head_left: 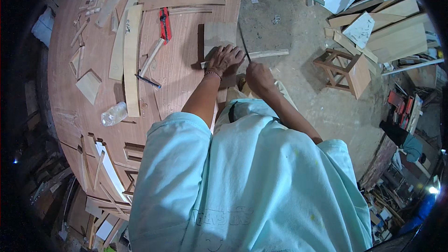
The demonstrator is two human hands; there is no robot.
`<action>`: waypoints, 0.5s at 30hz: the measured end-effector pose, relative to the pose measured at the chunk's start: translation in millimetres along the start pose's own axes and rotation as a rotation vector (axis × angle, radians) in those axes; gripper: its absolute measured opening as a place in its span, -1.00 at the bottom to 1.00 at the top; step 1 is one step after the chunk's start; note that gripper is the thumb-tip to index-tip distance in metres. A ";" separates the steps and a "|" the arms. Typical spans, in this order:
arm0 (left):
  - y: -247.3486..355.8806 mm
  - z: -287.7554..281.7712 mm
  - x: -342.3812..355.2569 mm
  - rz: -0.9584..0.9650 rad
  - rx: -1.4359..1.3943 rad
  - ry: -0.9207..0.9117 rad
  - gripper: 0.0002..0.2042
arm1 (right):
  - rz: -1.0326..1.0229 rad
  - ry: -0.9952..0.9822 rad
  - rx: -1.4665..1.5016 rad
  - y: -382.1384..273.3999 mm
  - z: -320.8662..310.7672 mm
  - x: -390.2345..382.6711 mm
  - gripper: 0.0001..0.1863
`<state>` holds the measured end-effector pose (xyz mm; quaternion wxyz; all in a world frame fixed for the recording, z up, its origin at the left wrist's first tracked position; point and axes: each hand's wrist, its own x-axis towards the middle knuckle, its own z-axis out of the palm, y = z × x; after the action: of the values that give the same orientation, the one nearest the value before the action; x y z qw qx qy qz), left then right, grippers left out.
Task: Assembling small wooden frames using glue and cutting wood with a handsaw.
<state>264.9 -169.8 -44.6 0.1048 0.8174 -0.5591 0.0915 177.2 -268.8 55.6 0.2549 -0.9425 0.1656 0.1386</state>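
Note:
Near the right edge of the workbench, a narrow wooden strip (270,53) lies across a flat wooden board (220,32) and sticks out past the edge over the floor. My left hand (224,59) bears down on the strip, its fingers over it and hiding its middle part. Just beyond the edge, my right hand (260,79) is closed around the handle of a thin dark-bladed tool (243,41), which looks like a handsaw seen edge-on. Its blade points away from me and crosses the strip close to my left fingertips. The handle is hidden in my fist.
On the bench to the left lie a red tool (165,25), a hammer-like wooden handle (151,57), a black pen (149,81), a long pale curved board (133,60) and a clear plastic bottle (114,114). A wooden stool (343,72) stands on the floor at right, near stacked boards (396,37).

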 end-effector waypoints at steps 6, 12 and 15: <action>0.2 -0.5 0.0 -0.028 -0.043 0.001 -0.84 | 0.047 -0.021 -0.017 2.6 2.8 7.5 -0.77; 0.0 0.7 0.9 -0.068 -0.063 -0.188 -0.81 | 0.111 -0.107 -0.059 -5.7 -0.1 -4.8 -0.77; -1.1 -2.7 -1.1 -0.045 -0.001 -0.190 -0.81 | 0.112 -0.001 -0.051 -3.1 3.5 -2.5 -0.78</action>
<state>265.5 -167.8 -42.4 0.0539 0.8346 -0.5481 0.0109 175.5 -263.9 54.9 0.2225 -0.9380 0.2142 0.1571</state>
